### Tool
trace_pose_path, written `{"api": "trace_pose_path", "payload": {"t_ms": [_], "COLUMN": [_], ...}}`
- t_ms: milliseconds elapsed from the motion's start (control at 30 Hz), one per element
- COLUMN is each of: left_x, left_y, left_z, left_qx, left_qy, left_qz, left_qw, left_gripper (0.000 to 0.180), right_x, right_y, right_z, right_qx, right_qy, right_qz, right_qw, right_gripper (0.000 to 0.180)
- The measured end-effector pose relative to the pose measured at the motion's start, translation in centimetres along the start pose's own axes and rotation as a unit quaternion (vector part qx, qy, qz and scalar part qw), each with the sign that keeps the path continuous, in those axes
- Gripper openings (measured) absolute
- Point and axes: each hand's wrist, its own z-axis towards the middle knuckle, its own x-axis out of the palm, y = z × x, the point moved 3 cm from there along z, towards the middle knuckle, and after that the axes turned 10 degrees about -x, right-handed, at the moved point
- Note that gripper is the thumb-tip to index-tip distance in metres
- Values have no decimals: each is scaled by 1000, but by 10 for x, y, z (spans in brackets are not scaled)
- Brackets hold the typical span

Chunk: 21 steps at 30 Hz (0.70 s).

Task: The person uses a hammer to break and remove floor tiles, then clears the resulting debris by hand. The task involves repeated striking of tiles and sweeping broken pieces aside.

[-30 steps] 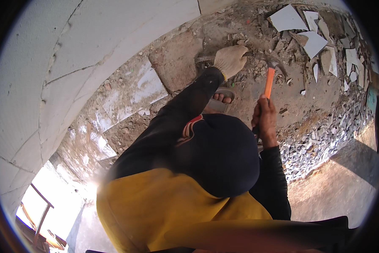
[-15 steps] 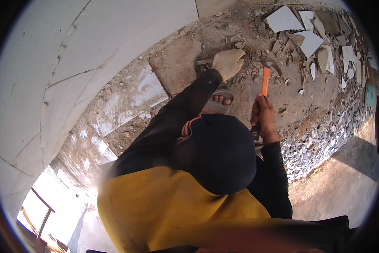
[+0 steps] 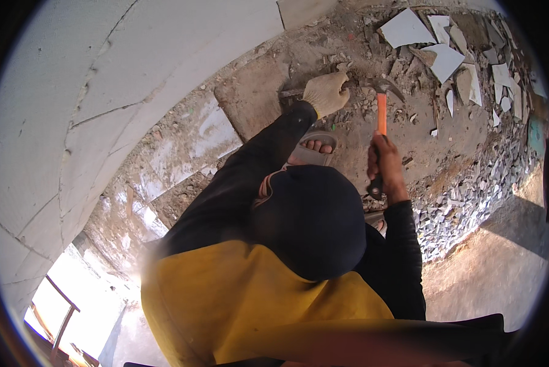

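Observation:
My left hand (image 3: 324, 95), in a cream knit glove, is closed low over the rubble. A grey metal bar that looks like a chisel (image 3: 291, 93) sticks out of its left side, level with the ground, pointing at a bare brownish slab (image 3: 250, 98). My bare right hand (image 3: 384, 162) wraps the black grip of a hammer (image 3: 382, 113) with an orange shaft. Its dark, curved head lies just right of the glove, apart from it. Whether the head touches the ground I cannot tell.
A pale cracked wall (image 3: 121, 79) curves along the left. Broken white tiles (image 3: 442, 61) pile up at the far right, above a band of grey gravel (image 3: 452, 214). My sandalled foot (image 3: 316, 148) stands just below the glove. A dirty white tile (image 3: 207, 131) lies along the wall.
The hammer has swung slightly up and left, its shaft now more upright, with my right hand still round it. My gloved left hand has shifted slightly left with the bar.

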Motion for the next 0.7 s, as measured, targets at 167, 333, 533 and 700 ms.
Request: {"api": "trace_pose_path", "payload": {"t_ms": [167, 333, 533, 700], "left_x": [3, -5, -22, -25], "left_y": [3, 1, 5, 5], "left_z": [-1, 0, 0, -5], "left_qx": [5, 55, 95, 78], "left_qy": [4, -24, -27, -22], "left_qz": [-3, 10, 115, 103], "left_qw": [1000, 998, 988, 991], "left_gripper": [39, 37, 35, 34], "right_x": [-83, -73, -26, -100], "right_y": [33, 44, -18, 35], "right_z": [13, 22, 15, 30], "right_qx": [-100, -182, -7, -93], "right_qy": [-102, -289, 29, -175], "right_qz": [157, 244, 58, 174], "right_qw": [977, 908, 998, 965], "right_gripper": [34, 33, 36, 39]}}
